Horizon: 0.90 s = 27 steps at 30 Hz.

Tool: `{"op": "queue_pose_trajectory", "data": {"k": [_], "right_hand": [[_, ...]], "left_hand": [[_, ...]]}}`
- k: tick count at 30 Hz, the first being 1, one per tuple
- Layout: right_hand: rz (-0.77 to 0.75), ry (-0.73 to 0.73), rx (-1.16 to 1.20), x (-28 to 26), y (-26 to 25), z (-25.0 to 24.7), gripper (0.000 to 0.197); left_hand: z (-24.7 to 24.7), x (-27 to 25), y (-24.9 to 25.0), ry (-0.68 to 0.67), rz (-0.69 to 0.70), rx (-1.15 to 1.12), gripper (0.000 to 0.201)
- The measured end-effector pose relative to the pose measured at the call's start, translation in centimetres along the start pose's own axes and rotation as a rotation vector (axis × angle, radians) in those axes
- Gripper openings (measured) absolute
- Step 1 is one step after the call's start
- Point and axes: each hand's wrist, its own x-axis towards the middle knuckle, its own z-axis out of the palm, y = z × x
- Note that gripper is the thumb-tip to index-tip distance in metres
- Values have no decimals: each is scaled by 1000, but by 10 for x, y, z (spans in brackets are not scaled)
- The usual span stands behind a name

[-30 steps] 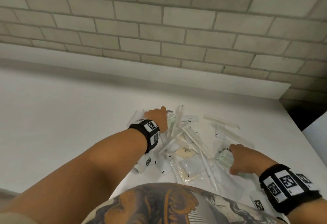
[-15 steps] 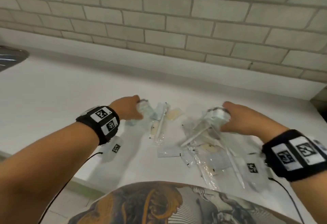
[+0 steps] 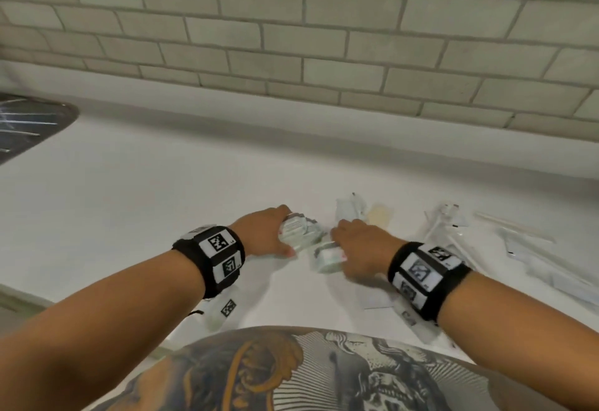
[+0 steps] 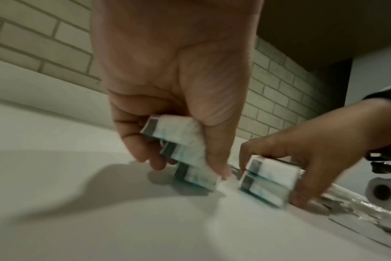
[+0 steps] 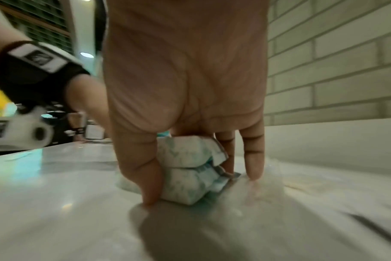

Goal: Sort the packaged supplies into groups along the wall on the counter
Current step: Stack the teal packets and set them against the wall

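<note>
Gripping three packets [image 4: 185, 151] in left hand [image 3: 262, 232] and two more [image 5: 188, 169] in right hand [image 3: 363, 250], brought together from pile [image 3: 486, 248] to frame centre, short of wall [image 3: 291, 37]; first group forming.

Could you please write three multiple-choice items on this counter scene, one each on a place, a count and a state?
1. Where does the loose heap of clear packets lie?
A. left of both hands
B. right of both hands
C. in the sink

2. How many white-and-teal packs does the left hand hold, going by the left wrist view?
A. three
B. one
C. six

3. What is the right hand doing?
A. hanging idle
B. gripping a stack of packs on the counter
C. pressing the wall

Key: 1 B, the head view shows it there; 2 A, three stacked ends show; 3 B, thumb and fingers bracket the stack.
</note>
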Motion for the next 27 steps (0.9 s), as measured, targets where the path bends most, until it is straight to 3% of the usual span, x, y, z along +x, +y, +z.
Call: {"op": "queue_pose_trajectory", "data": {"k": [2, 5, 8, 12, 15, 18, 22, 27], "right_hand": [[175, -58, 33, 3, 19, -9, 52], [381, -80, 39, 3, 44, -17, 63], [438, -37, 79, 2, 52, -17, 90], [186, 40, 168, 5, 23, -20, 106], [-59, 5, 97, 14, -8, -6, 109], [-134, 4, -36, 26, -21, 10, 101], [21, 66, -85, 26, -19, 6, 75], [194, -161, 256, 19, -9, -4, 51]], "left_hand": [[-3, 2, 0, -47, 37, -82, 72], [-6, 12, 9, -139, 89, -156, 53], [-12, 26, 3, -128, 82, -98, 43], [-23, 32, -14, -42, -142, -29, 60], [-31, 37, -23, 34, -200, -45, 50], [-33, 42, -33, 75, -173, -131, 38], [-34, 42, -38, -63, -59, -196, 34], [-30, 44, -31, -198, 51, -269, 26]]}}
